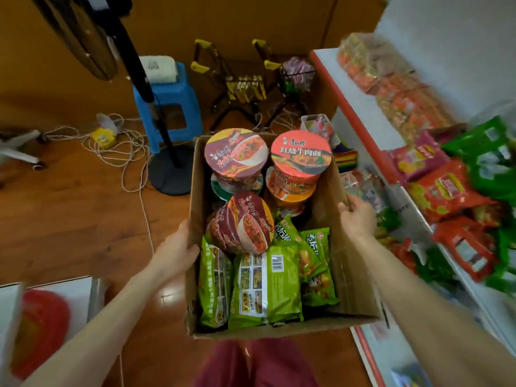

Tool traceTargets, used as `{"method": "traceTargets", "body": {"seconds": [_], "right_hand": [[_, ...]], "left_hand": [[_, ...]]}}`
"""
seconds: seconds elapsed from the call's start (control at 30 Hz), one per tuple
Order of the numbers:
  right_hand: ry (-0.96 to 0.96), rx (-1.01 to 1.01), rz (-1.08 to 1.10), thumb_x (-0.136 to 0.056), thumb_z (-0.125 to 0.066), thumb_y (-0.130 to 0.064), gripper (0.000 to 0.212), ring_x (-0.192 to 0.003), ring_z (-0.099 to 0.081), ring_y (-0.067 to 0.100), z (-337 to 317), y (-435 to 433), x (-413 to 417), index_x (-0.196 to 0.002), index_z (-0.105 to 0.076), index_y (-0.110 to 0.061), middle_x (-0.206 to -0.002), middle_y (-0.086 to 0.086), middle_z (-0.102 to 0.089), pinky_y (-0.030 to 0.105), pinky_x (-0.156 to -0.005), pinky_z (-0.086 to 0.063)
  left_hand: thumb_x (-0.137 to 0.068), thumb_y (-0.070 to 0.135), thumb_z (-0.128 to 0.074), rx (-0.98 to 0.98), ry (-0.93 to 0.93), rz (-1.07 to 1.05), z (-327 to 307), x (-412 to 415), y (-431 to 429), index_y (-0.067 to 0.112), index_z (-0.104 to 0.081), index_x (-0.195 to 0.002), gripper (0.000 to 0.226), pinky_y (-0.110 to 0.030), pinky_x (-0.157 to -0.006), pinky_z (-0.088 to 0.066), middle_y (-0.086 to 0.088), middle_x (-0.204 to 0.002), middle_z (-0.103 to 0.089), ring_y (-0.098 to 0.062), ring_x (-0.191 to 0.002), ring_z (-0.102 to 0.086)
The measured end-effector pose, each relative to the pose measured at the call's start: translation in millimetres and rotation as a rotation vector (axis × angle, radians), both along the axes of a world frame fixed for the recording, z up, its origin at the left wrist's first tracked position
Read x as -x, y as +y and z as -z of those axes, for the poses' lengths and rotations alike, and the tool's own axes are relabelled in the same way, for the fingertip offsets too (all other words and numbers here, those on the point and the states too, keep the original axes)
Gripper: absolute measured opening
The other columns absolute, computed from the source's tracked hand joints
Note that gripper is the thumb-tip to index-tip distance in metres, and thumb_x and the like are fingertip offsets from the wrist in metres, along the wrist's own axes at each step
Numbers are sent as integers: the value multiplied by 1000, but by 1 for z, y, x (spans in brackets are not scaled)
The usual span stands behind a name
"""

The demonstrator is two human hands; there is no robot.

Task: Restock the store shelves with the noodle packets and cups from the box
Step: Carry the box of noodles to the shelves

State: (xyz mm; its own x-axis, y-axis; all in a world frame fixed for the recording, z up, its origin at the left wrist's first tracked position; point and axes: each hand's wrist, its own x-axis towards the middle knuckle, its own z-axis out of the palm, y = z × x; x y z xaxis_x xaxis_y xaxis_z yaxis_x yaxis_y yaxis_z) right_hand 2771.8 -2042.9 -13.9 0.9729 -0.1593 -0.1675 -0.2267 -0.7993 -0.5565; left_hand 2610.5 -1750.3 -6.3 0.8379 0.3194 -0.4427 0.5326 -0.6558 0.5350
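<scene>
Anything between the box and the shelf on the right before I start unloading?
Nothing visible. The box, held by the left hand and right hand, hangs beside the shelf with only open air between.

Left hand (178,251) and right hand (358,216) grip opposite walls of the cardboard box (346,275) (noodle cups (240,219) at far edge, green packets (265,283) at near edge).

A small shop: stocked snack shelves (435,174), miniature shopping carts (243,85).
</scene>
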Motion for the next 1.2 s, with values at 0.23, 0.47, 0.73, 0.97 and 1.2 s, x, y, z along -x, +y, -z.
{"method": "traceTargets", "body": {"seconds": [0.23, 0.47, 0.73, 0.97, 1.2], "right_hand": [[26, 13, -140, -95, -46, -20, 32, -113, -55, 32, 33, 60, -175, -125, -55, -14, -123, 10, -62, 37, -88, -44], [115, -65, -117, -93, -51, -14, 37, -119, -53, 30, 113, 121, -328, -129, -52, -8, -128, 13, -59, 38, -99, -41], [199, -199, 12, -90, -53, -4, 39, -122, -52, 27, 238, 165, -458, -129, -50, -2, -130, 15, -56, 33, -105, -39], [173, -224, 61, -89, -52, -1, 34, -114, -58, 25, 370, 183, -525, -123, -56, -4, -121, 14, -62, 33, -101, -43], [156, -218, 61, -90, -52, -2, 34, -112, -58, 21, 457, 186, -562, -124, -56, -5, -119, 10, -62, 30, -98, -45]], "left_hand": [[-88, 6, -51, 35, 31, -150, 38, -139, 39, 8, -33, -135, 51, -44, -85, -49, -17, -115, -62, -37, -104, -59], [-88, 1, -48, 54, 42, -209, 110, -278, 85, 4, -29, -138, 53, -45, -81, -49, -21, -114, -61, -40, -102, -59], [-91, 3, -45, -2, 105, -310, 224, -400, 107, 4, -29, -139, 50, -46, -78, -49, -23, -108, -63, -42, -97, -59], [-90, 2, -47, -7, 97, -378, 358, -470, 121, 5, -32, -138, 50, -48, -82, -46, -25, -117, -59, -44, -105, -56], [-92, 4, -45, -15, 117, -382, 445, -510, 119, 7, -21, -144, 58, -42, -75, -45, -27, -115, -60, -45, -99, -58]]}}
